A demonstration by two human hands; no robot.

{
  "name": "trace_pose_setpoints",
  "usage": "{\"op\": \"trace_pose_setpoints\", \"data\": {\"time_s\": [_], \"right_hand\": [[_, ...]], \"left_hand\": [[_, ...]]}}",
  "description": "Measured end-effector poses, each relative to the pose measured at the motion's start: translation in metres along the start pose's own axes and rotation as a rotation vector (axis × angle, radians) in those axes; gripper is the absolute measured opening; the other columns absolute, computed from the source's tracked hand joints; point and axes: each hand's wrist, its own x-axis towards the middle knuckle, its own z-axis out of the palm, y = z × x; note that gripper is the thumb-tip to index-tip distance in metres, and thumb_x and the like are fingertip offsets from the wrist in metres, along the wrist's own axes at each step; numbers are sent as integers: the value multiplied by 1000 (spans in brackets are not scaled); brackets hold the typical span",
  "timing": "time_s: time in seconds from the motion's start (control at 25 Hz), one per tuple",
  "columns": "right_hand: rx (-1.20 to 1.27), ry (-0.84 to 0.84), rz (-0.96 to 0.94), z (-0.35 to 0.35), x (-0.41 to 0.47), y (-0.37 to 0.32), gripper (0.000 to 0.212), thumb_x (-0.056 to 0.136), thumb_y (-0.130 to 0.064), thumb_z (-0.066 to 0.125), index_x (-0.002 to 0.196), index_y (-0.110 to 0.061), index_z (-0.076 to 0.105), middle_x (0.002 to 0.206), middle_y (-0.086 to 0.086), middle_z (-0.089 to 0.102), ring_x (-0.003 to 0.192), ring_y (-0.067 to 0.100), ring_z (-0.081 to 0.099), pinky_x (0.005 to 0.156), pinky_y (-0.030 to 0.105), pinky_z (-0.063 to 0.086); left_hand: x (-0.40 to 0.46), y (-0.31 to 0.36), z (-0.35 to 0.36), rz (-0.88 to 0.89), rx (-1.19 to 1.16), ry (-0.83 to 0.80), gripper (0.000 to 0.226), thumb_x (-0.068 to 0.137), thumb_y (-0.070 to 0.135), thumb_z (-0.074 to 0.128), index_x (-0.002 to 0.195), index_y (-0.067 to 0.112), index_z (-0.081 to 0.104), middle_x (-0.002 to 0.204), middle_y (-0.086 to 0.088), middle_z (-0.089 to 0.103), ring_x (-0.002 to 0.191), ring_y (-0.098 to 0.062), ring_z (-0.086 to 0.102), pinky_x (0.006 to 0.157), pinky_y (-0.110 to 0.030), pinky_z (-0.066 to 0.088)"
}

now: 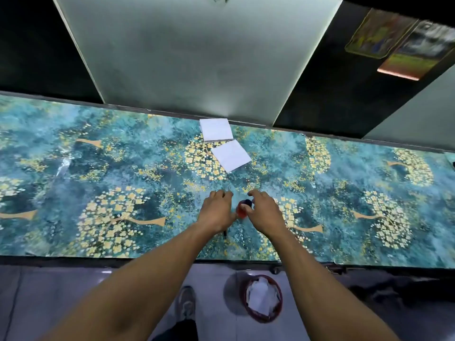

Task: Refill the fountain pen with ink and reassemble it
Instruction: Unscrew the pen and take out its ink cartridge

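Hands: both out over the middle of the worktop (73,168), close together but apart, with the ink bottle (242,212) between them.
Left hand (216,210): palm down, fingers curled. A dark tip pokes out under the wrist (224,233), so I'm guessing that's the pen or part of it, but can't tell if I'm actually gripping it or just covering it.
Right hand (263,210): fingers bent over the bottle's dark cap (247,202), touching it from above. Looks like a pinch on the cap, can't say how tight.
Ink bottle: small, reddish, standing near the front half of the worktop, pretty much dead centre.
Paper: two white squares (225,146) further back, near the far edge, clean as far as I can see.
Floor: bin (262,299) with white paper in it, down by my shoe.
Done so far: honestly not much visible. Bottle is out, paper is ready.
Still left: my read is the cap is only just getting dealt with, so filling, wiping and screwing the pen back together are all ahead.
Watch out: tiny bottle, easy to tip if I twist one-handed.
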Motion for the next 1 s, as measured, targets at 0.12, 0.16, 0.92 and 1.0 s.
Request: {"op": "trace_pose_setpoints", "data": {"time_s": [0.12, 0.16, 0.92, 1.0], "right_hand": [[-29, 28, 41, 5, 8, -4, 36, 94, -36, 63, 124, -18, 56, 118, 7, 57, 102, 27, 59, 80, 37, 49], [-43, 21, 52, 7, 8, -5, 32, 94, -35, 64, 121, -17, 58, 115, 6, 58, 100, 26, 59, 77, 35, 47], [3, -134, -99, -9, 26, 15, 37, 88, -33, 73, 119, -20, 56, 114, 5, 60, 100, 24, 62, 83, 40, 52], [-107, -104, -78, -8, 29, 16, 36, 89, -45, 69, 108, -16, 57, 104, 5, 62, 91, 26, 62, 74, 39, 52]], "left_hand": [[15, -2, 5, 9, -70, -25, 59, 86, 43, 64, 138, 20, 47, 135, -8, 51, 125, -28, 43, 102, -40, 39], [18, -1, 7, 19, -96, -38, 58, 86, 43, 65, 136, 20, 49, 132, -7, 53, 124, -27, 44, 102, -40, 39], [24, 16, 27, -138, -452, 20, 27, 81, 17, 76, 107, 17, 68, 100, 0, 67, 85, -16, 63, 78, -31, 54], [23, 18, 29, -172, -476, 26, 24, 81, 13, 76, 103, 16, 69, 98, -1, 70, 83, -16, 65, 79, -34, 56]]}}
